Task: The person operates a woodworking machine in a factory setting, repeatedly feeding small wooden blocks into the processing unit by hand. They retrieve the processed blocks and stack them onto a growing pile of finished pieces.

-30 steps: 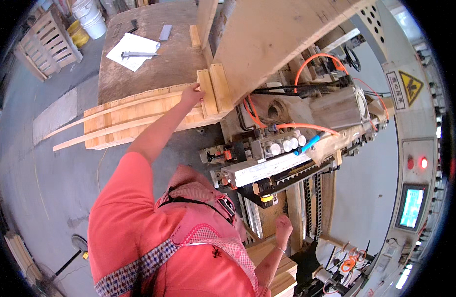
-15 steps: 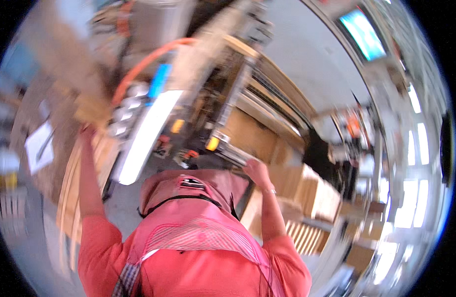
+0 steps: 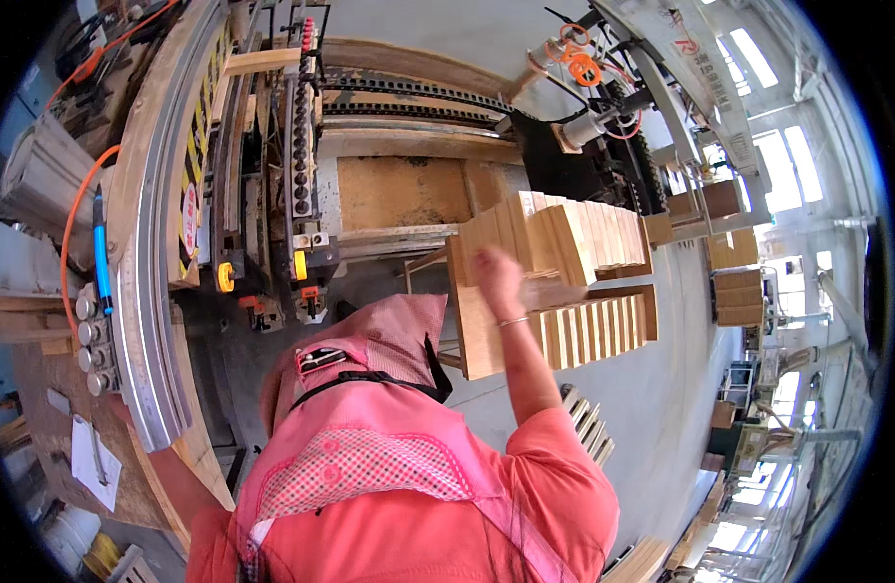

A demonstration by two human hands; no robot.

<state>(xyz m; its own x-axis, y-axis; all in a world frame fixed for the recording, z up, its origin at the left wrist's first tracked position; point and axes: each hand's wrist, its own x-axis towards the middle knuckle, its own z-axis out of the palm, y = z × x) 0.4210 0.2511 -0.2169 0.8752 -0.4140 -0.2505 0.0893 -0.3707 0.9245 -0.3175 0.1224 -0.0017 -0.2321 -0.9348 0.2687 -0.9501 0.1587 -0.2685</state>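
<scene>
My right hand [image 3: 499, 280] is over the near left end of a wooden rack filled with pale wooden boards [image 3: 595, 233]. Its fingers look curled in, slightly blurred, and what they hold, if anything, is hidden. A lower row of boards [image 3: 593, 328] stands to the right of my wrist. On the left, my left hand [image 3: 124, 410] is mostly behind the end of a metal machine rail [image 3: 158, 389], beside a wooden worktop [image 3: 54, 394]. Its fingers are hidden.
Ahead is a machine frame with black chain tracks [image 3: 302, 146] and yellow knobs [image 3: 300, 264]. An orange hose [image 3: 67, 233], a blue air gun [image 3: 101, 255] and round metal knobs [image 3: 90, 358] are at left. White paper [image 3: 96, 464] lies on the worktop. Slatted wood [image 3: 588, 428] stands lower right.
The view has turned right and sharpened. My right hand has gone from beside the machine frame to the boards on the rack. My left hand has slipped mostly behind the metal rail.
</scene>
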